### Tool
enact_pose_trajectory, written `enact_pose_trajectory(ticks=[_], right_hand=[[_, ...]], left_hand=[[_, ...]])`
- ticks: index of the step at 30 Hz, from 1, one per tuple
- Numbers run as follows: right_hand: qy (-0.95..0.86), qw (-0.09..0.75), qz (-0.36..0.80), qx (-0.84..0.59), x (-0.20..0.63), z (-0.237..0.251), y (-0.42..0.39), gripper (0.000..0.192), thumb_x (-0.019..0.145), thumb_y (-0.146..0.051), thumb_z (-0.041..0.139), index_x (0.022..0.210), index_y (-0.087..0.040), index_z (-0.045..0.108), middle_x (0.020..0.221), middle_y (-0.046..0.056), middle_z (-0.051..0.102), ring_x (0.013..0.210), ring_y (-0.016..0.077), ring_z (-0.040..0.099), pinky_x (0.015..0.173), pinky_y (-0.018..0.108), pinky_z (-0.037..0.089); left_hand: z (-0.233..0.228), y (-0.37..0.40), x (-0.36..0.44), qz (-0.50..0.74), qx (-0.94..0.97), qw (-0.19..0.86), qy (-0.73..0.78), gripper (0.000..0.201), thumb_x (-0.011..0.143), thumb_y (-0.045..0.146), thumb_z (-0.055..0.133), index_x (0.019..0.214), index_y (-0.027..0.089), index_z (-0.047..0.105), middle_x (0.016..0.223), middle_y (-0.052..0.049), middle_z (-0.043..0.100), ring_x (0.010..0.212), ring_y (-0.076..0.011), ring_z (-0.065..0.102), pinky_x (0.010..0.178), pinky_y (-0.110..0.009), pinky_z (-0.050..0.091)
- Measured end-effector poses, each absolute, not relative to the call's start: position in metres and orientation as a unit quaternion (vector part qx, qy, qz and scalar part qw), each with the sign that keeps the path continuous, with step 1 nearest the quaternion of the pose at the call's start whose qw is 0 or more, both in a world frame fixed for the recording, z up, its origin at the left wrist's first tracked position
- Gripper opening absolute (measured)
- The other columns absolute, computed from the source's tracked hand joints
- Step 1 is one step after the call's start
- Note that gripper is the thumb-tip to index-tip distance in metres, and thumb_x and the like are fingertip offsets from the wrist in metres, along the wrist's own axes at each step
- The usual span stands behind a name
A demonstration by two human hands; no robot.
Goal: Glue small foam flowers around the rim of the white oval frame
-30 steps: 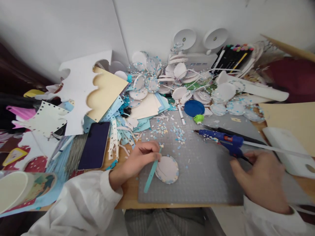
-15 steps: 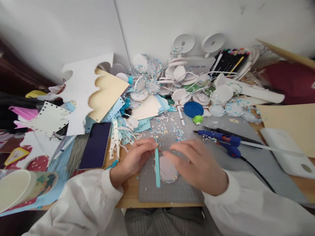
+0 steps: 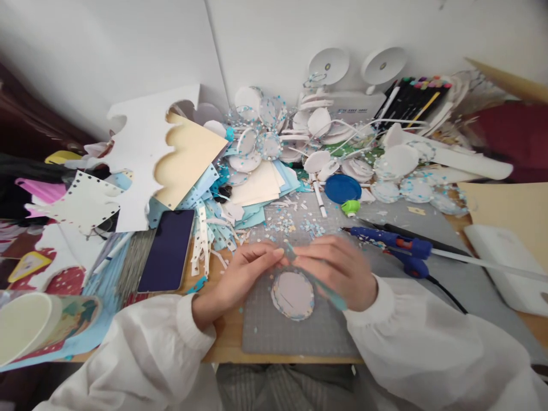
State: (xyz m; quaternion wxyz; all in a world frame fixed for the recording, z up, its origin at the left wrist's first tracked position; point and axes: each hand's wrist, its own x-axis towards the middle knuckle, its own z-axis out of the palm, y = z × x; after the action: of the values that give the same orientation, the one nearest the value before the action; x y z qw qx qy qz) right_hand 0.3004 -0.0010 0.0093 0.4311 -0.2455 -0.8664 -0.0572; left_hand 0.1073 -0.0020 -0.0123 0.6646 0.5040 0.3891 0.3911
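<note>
My right hand (image 3: 338,268) grips slim turquoise tweezers (image 3: 331,294), blurred by motion and partly covered by the fingers. Their narrow end points up and left, close to the fingertips of my left hand (image 3: 250,268). The left thumb and fingers are pinched together; whatever is between them is too small or hidden to make out. Just below both hands, a round white disc (image 3: 293,295) lies flat on the grey cutting mat (image 3: 299,342). Small coloured bits line its rim, and a thin dark line crosses its face. Tiny pastel pieces (image 3: 291,220) are scattered beyond my fingers.
To the right lie a blue glue gun (image 3: 398,242) and a white box (image 3: 500,268). A phone (image 3: 166,251) and a paper cup (image 3: 28,328) are on the left. White discs (image 3: 319,123), a blue lid (image 3: 342,188), a green cap (image 3: 351,207) and paper scraps crowd the back.
The tweezers have passed from my left hand into my right hand and swung to a slant. My right hand has closed around them. The view has shifted slightly.
</note>
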Motion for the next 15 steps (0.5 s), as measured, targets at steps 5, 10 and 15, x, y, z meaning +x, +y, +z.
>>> enact_pose_trajectory(ticks=[5, 10, 15], right_hand=[[-0.721, 0.529, 0.165, -0.415, 0.315, -0.009, 0.0, 0.01, 0.082, -0.014, 0.062, 0.086, -0.023, 0.063, 0.078, 0.003, 0.069, 0.073, 0.0186, 0.067, 0.064, 0.032, 0.055], [-0.649, 0.526, 0.322, -0.445, 0.314, -0.017, 0.002, 0.007, 0.086, -0.027, 0.06, 0.083, -0.021, 0.058, 0.073, 0.002, 0.063, 0.061, 0.016, 0.063, 0.049, 0.027, 0.052], [-0.636, 0.5, 0.369, -0.458, 0.313, -0.023, 0.004, 0.012, 0.085, -0.032, 0.06, 0.082, -0.021, 0.056, 0.072, 0.002, 0.061, 0.058, 0.015, 0.059, 0.05, 0.028, 0.051]], left_hand=[[-0.003, 0.0, 0.105, 0.373, 0.684, 0.474, 0.41, 0.025, 0.091, 0.028, 0.053, 0.078, 0.014, 0.069, 0.077, -0.006, 0.063, 0.076, -0.0161, 0.056, 0.073, -0.028, 0.042], [-0.005, 0.005, 0.104, 0.314, 0.762, 0.395, 0.405, 0.017, 0.091, 0.022, 0.051, 0.083, 0.014, 0.064, 0.079, -0.005, 0.063, 0.075, -0.0157, 0.056, 0.071, -0.027, 0.042], [-0.005, 0.011, 0.1, 0.232, 0.812, 0.379, 0.378, 0.017, 0.09, 0.022, 0.049, 0.083, 0.016, 0.063, 0.077, -0.004, 0.06, 0.072, -0.0153, 0.052, 0.067, -0.027, 0.04]])
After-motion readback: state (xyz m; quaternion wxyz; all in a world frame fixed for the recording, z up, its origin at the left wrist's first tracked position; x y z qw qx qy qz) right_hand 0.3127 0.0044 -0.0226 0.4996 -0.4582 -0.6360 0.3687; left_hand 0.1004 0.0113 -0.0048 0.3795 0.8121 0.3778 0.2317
